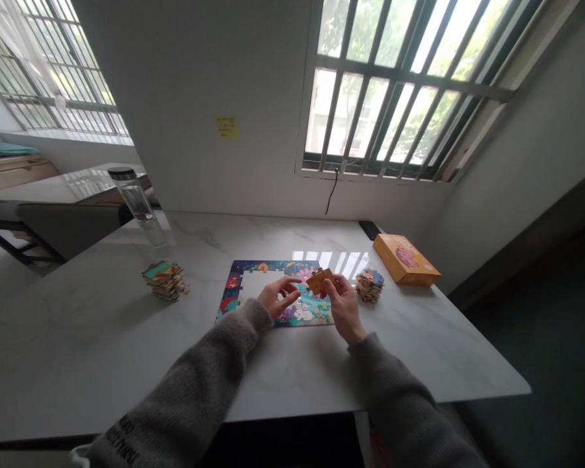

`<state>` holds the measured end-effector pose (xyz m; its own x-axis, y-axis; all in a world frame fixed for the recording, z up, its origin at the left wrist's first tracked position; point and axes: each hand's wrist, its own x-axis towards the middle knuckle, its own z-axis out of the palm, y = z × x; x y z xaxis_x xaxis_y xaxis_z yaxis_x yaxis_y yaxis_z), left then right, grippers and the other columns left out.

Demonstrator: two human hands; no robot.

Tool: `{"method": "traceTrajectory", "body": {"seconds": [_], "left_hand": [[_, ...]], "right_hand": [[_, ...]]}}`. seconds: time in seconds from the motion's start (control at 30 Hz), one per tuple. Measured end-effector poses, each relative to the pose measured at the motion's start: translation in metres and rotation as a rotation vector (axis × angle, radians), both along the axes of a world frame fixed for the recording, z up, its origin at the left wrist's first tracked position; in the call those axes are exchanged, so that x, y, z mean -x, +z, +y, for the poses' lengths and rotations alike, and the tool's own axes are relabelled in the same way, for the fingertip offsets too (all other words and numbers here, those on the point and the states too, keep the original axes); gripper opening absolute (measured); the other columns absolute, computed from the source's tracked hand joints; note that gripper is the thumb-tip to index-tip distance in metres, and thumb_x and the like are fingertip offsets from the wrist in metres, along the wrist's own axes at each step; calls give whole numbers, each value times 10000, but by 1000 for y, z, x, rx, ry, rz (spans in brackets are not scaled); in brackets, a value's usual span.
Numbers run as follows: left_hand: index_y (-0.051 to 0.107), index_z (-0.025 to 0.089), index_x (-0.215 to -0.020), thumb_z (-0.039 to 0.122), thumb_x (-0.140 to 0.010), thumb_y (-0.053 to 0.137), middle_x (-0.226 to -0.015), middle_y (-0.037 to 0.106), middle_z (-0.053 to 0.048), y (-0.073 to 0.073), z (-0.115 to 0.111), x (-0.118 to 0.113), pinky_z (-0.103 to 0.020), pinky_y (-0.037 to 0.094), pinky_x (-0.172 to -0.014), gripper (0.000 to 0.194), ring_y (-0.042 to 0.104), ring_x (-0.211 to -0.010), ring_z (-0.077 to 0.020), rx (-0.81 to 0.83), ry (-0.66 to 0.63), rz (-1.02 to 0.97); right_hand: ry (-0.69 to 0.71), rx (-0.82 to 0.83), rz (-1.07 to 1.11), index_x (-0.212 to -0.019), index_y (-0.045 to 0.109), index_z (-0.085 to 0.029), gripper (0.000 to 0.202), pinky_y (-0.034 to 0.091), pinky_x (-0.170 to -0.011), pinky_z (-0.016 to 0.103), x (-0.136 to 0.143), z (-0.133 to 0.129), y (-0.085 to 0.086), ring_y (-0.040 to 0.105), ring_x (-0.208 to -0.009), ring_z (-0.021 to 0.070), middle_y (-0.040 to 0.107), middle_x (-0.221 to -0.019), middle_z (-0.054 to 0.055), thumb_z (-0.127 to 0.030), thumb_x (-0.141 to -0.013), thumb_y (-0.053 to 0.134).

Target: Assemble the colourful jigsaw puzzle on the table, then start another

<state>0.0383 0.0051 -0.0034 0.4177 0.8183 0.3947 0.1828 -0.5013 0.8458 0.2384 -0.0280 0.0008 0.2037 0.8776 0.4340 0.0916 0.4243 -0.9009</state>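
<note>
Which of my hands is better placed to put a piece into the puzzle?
Probably your right hand: it pinches what look like brown puzzle pieces above the right side of the puzzle. Your left hand is near, but its thumb and fingers are parted, holding nothing visible.

Bottle [135, 198]: clear, dark-lidded, at the far left corner of the surface [297, 377]
Flat black object [369, 229]: lying near the wall [199, 78], right of centre
Yellow note [228, 128]: stuck to the wall, writing too small to read
Barred window [385, 84]: right of the note, greenery beyond
Cable [331, 194]: thin, black, hanging below that window
White curtain [32, 45]: at the far-left window [82, 65]
</note>
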Motion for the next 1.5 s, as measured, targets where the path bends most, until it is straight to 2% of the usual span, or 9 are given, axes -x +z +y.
{"method": "traceTrajectory", "body": {"seconds": [0.1, 0.33, 0.53, 0.67, 0.8, 0.97, 1.13, 1.3, 1.5], "left_hand": [[645, 141, -1124, 535, -843, 684, -755, 699, -47, -1, 4, -1, -296, 520, -664, 486, 661, -686, -165, 139, -15, -137], [651, 101, -1106, 584, -772, 740, -782, 683, -58, -4, 11, -2, -285, 530, -584, 594, 655, -632, -157, 541, -146, -456], [643, 104, -1144, 431, -637, 902, -846, 703, -68, -5, 9, -2, -274, 547, -607, 657, 668, -684, -164, 517, -149, -463], [603, 121, -1246, 412, -674, 879, -855, 699, -60, -10, 15, 2, -301, 565, -583, 698, 681, -678, -186, 481, -64, -451], [620, 117, -1244, 397, -691, 865, -915, 724, -94, -13, 18, 5, -312, 578, -604, 667, 704, -738, -216, 500, -86, -398], [653, 119, -1191, 374, -702, 856, -931, 741, -105, -10, 16, 5, -288, 567, -610, 587, 706, -744, -206, 484, -65, -403], [656, 113, -1159, 369, -667, 876, -865, 730, -79, -4, 14, 3, -285, 560, -588, 597, 695, -700, -193, 486, -30, -425], [645, 111, -1163, 381, -677, 870, -806, 708, -50, -4, 12, 2, -289, 563, -591, 600, 688, -668, -180, 476, -37, -436], [632, 118, -1173, 408, -715, 838, -820, 703, -55, -10, 12, -1, -289, 566, -575, 579, 699, -669, -187, 437, -29, -487]], "right_hand": [[41, -76, -107, -1006, 598, -224, 208, 568, -653, 327, 18, -8, 3, 651, -714, 174, 699, -886, 37, -422, -944, 602], [7, -377, -607, -996, 672, -256, 103, 555, -879, 394, 11, -17, 2, 628, -1001, 222, 612, -1049, 84, -238, -962, 576], [22, -466, -782, -1204, 620, -272, 295, 504, -994, 425, 1, -15, 1, 562, -1174, 240, 585, -1224, 94, -151, -943, 555], [-289, -439, -811, -1197, 609, -236, 272, 447, -1028, 472, -52, -4, 7, 552, -1182, 266, 631, -1199, 102, -187, -941, 533], [-604, -255, -883, -1150, 622, -195, 253, 388, -1042, 507, -124, 10, -1, 528, -1209, 303, 613, -1275, 144, -311, -948, 523], [-508, -165, -1027, -1149, 604, -179, 293, 386, -996, 477, -166, 15, -22, 579, -1137, 305, 654, -1254, 150, -367, -934, 536], [-494, -175, -1063, -985, 632, -200, 174, 395, -942, 425, -170, 12, -26, 613, -1055, 279, 704, -1174, 110, -309, -957, 500], [-511, -203, -1026, -999, 641, -202, 188, 413, -945, 411, -171, 7, -24, 643, -1016, 257, 732, -1128, 96, -305, -974, 487], [-709, -186, -578, -1026, 637, -176, 295, 483, -899, 434, -158, 3, -11, 675, -938, 261, 733, -1005, 126, -449, -953, 551]]}}
